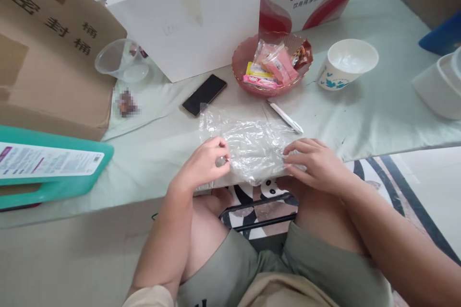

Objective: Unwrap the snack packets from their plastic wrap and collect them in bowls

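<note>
A clear, crinkled plastic bag (252, 146) lies at the table's front edge, partly hanging over it. My left hand (207, 160) pinches the bag's left side between thumb and fingers. On the opposite side, my right hand (315, 160) has its fingers curled at the bag's right edge. Just behind the bag are a black phone (205, 95) on the left and a white pen (286, 116) on the right. A pink glass bowl (248, 81) of wrapped snacks stands beyond the pen.
A paper cup (336, 74) and a white plastic container (441, 86) stand to the right. At left are a clear plastic cup (124, 62), a cardboard box (61, 91) and a green jug (104, 153). White boxes (194, 19) line the back of the cloth-covered table (151, 153).
</note>
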A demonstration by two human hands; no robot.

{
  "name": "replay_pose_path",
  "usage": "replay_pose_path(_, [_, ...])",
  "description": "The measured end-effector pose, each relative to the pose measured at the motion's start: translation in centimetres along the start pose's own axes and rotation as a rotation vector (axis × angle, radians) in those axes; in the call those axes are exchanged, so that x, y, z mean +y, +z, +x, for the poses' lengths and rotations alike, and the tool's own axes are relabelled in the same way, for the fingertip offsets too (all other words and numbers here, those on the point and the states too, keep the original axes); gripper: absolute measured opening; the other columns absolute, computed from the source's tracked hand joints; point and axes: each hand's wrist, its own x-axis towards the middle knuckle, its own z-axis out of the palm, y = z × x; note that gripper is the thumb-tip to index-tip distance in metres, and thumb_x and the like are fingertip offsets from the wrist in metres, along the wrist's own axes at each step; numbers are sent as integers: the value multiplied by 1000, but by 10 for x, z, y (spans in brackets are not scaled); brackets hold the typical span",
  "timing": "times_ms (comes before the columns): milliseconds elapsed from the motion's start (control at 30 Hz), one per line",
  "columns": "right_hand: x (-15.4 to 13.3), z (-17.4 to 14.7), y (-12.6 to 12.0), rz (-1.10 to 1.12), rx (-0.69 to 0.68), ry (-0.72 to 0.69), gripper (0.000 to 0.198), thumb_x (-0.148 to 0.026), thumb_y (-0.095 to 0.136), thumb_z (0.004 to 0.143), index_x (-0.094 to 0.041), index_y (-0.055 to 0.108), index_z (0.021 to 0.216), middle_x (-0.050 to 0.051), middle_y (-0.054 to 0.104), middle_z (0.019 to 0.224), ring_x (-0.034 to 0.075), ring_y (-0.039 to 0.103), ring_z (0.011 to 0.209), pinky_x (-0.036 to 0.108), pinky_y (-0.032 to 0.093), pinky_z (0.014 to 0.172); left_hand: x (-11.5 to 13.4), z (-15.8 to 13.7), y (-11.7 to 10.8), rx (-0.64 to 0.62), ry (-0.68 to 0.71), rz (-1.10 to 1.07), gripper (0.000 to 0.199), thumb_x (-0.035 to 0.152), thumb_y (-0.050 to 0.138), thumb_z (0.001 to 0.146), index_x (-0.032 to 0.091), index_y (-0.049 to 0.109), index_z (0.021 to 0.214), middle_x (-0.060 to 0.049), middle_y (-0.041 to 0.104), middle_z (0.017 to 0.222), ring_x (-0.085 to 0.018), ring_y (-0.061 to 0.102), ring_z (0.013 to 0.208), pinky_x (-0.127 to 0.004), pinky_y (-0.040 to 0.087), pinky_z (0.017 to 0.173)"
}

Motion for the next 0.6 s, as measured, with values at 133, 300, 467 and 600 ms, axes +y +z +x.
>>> replay_pose_path(133, [1, 6, -6, 247, -140, 3, 38, -45, 48, 100, -22, 77, 109, 14, 62, 143, 32, 61, 129, 50, 52, 104, 1, -4, -9, -37, 25, -248, 7, 16, 54, 73, 20, 57, 68, -7, 75, 106, -21, 69, 92, -37, 54, 87])
replay_pose_path(300, [0, 18, -13, 26, -15, 329, 55, -59, 43, 99, -23, 72, 129, 11, 30, 168, 46, 17, 155, 69, 24, 120, -3, -9, -19, -90, 28, -449, 5, 18, 55, 73, 19, 55, 67, -9, 79, 98, -21, 72, 86, -33, 55, 76])
replay_pose_path(467, [-16, 37, -15, -143, 31, 240, 39, -50, 50, 98, -28, 79, 114, 3, 26, 169, 45, 15, 156, 68, 21, 121, -6, -12, -24, -111, 66, -539, 8, 19, 56, 70, 19, 52, 63, -9, 81, 91, -18, 70, 73, -28, 51, 63])
replay_pose_path(600, [-19, 56, -7, -193, -49, 223, 40, -47, 54, 95, -27, 74, 123, 12, 39, 162, 45, 27, 151, 71, 28, 115, -10, -15, -25, -116, 61, -593, 11, 19, 60, 67, 19, 52, 59, -9, 80, 83, -19, 69, 68, -28, 49, 59])
